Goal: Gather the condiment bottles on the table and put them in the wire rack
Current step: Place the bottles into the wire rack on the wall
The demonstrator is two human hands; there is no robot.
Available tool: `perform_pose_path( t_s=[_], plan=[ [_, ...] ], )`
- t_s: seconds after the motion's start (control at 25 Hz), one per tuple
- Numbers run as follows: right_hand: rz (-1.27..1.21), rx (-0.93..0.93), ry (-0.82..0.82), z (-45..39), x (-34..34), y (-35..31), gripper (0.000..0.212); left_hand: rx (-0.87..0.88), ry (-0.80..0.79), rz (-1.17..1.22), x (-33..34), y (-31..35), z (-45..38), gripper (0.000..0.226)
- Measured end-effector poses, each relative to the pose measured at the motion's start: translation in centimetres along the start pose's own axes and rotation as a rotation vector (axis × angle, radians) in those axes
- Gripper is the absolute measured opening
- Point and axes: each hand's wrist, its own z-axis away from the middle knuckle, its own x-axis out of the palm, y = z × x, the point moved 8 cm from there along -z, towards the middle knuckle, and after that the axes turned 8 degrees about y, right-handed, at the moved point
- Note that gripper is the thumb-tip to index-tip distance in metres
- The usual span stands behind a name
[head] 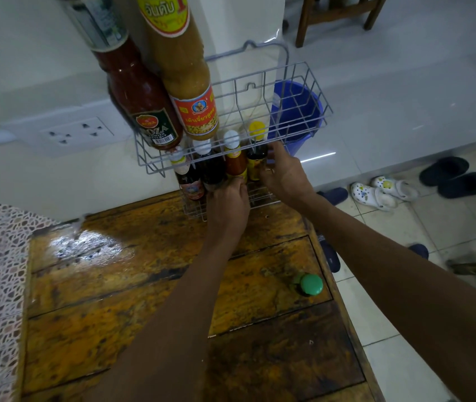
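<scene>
Nearest, at 5 o'clock on the worn wooden table (132,285), 1 green-capped bottle (310,284) stands alone, well apart from both hands. Farther, at 12 o'clock by the table's far edge, the left hand (228,204) curls its fingers around a dark bottle (212,169) in the lower tier of the wire rack (297,82). Just beside it, the right hand (284,172) grasps the yellow-capped bottle (257,155) there. 4 small bottles fill that tier. In the upper tier, at 11 o'clock, stand a ketchup bottle (141,97) and a tall tan sauce bottle (181,74), touching.
</scene>
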Motion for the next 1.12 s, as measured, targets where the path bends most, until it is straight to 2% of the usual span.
perform_pose_path(
  t_s=[0.24,0.48,0.6,0.72,0.84,0.96,1.12],
  plan=[
    [-0.001,0.028,-0.004,0.0,-0.2,-0.1,0.047,-0.002,-0.084,0.041,-0.3,0.2,0.5,0.033],
    [0.048,-0.037,0.051,0.5,-1.3,-0.7,0.041,-0.024,-0.147,0.016,-0.5,0.4,1.4,0.039],
    [0.087,-0.073,0.127,2.6,-3.7,-1.7,0.041,0.037,-0.103,-0.006,-1.5,0.5,3.0,0.037],
    [0.118,-0.100,0.150,7.7,-6.7,-2.4,0.039,0.170,-0.056,-0.026,-2.7,1.2,6.4,0.033],
    [0.166,-0.018,0.154,14.7,-9.7,-0.5,0.042,0.180,-0.121,-0.011,-2.8,1.0,10.9,0.035],
    [0.177,0.176,0.133,21.7,-11.1,2.4,0.045,0.146,-0.263,-0.021,-2.1,0.9,15.6,0.042],
    [0.130,0.349,-0.063,27.6,-7.3,3.3,0.068,0.095,-0.473,-0.057,-0.3,0.5,21.1,0.063]
  ],
)
